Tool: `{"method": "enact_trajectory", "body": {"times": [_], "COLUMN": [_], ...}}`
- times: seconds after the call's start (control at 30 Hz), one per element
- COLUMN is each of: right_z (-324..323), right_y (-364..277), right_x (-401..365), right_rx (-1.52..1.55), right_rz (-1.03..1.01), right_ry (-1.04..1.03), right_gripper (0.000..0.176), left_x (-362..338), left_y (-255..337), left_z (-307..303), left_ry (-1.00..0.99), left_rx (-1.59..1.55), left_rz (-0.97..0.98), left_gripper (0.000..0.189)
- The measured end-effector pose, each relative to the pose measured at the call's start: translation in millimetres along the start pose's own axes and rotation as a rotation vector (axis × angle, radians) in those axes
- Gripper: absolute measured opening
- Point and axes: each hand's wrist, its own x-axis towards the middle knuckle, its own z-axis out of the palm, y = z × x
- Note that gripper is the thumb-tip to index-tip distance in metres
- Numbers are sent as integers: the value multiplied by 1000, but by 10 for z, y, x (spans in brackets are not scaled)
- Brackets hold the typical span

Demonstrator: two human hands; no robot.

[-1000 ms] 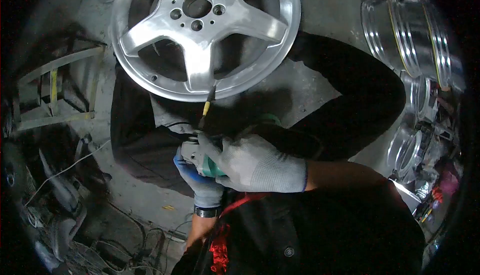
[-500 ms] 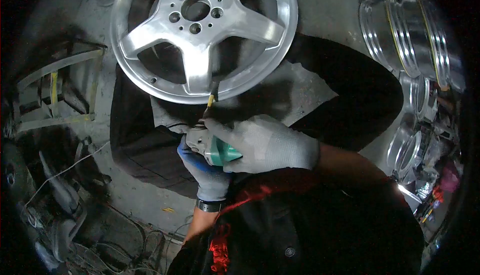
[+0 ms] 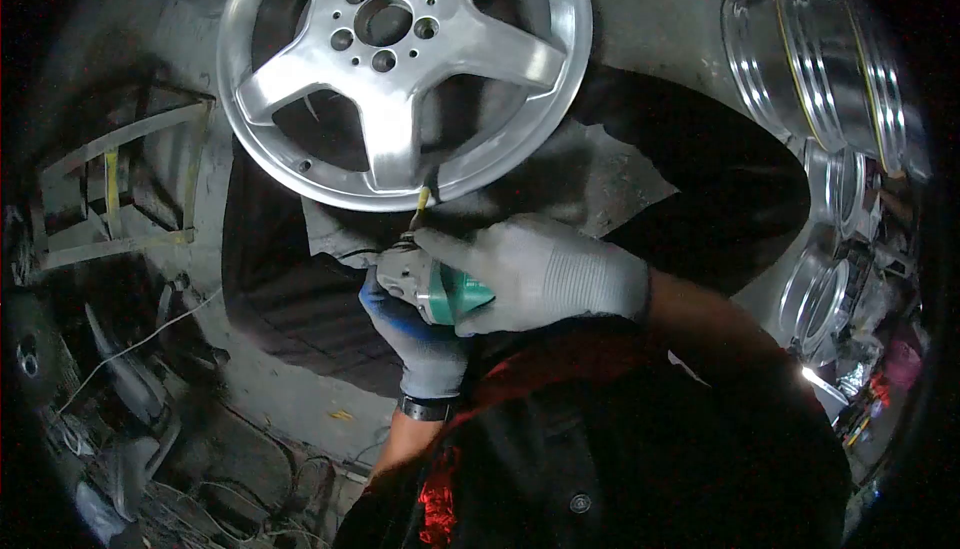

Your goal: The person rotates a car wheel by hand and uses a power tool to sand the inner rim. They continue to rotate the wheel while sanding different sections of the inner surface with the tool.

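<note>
A silver five-spoke wheel rim (image 3: 392, 134) lies in front of me at the top, between my legs. My left hand (image 3: 415, 334), in a white and blue glove, is wrapped round the green and grey power tool (image 3: 440, 294) from below left. From the right, my right hand (image 3: 550, 274), in a white glove, grips the same tool, its index finger along the tool's head. A thin bit with a yellow band (image 3: 423, 197) points up from the head, its dark tip at the rim's lower edge. Whether the tip touches the metal I cannot tell.
Several polished rims (image 3: 820, 69) stand along the right side, with small clutter (image 3: 870, 369) below them. A taped frame-like part (image 3: 120, 179) lies at the left. Dark parts (image 3: 130, 369) and cables (image 3: 230, 499) cover the lower left floor. My bent legs (image 3: 710, 169) flank the wheel.
Both hands and the tool have shifted slightly to the right. The wheel appears turned a little, its bolt holes slightly left of where they were.
</note>
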Motion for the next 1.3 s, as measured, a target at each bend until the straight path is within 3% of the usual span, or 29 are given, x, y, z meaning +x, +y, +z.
{"method": "enact_trajectory", "body": {"times": [0.07, 0.17, 0.3, 0.37, 0.5, 0.57, 0.6, 0.77, 0.97, 1.03, 1.2, 1.3], "right_z": [58, -92, 0, -89, -36, 90, 55, -65, 38, 83, 130, 72], "right_y": [104, 5, -3, -37, 117, 278, 272, 111, -40, -77, -139, -174], "right_x": [-12, 4, -22, -22, -35, -37, -68, -124, 57, 72, 57, 52], "right_rx": [-23, 14, 44, 73, 11, -63, -65, 9, -7, -21, -84, -37], "right_rz": [-104, 16, -74, -28, -31, -194, -193, -38, -3, -1, 14, 49], "right_ry": [157, -1, 83, -4, 41, 216, 216, 50, -28, -7, 92, 68], "right_gripper": [85, 85, 85, 83, 82, 98, 98, 97, 93, 93, 93, 83], "left_x": [31, 10, -122, -105, 46, 26, 32, 30, -12, 55, 71, 98], "left_y": [-53, 8, 116, 83, -94, -142, -175, -161, 55, 66, 100, 110], "left_z": [-9, 7, 74, 72, -25, 89, 101, 38, -130, -239, -269, -264], "left_ry": [-9, -29, 12, 33, 20, 37, 29, -14, -2, -149, -92, -134], "left_rx": [87, 86, -180, -151, -13, 72, 62, 140, -184, -200, -69, -93], "left_rz": [33, -1, -126, -108, -27, 25, 39, 51, -149, -110, -31, -46], "left_gripper": [35, 38, 37, 38, 37, 36, 36, 35, 37, 38, 40, 40]}}
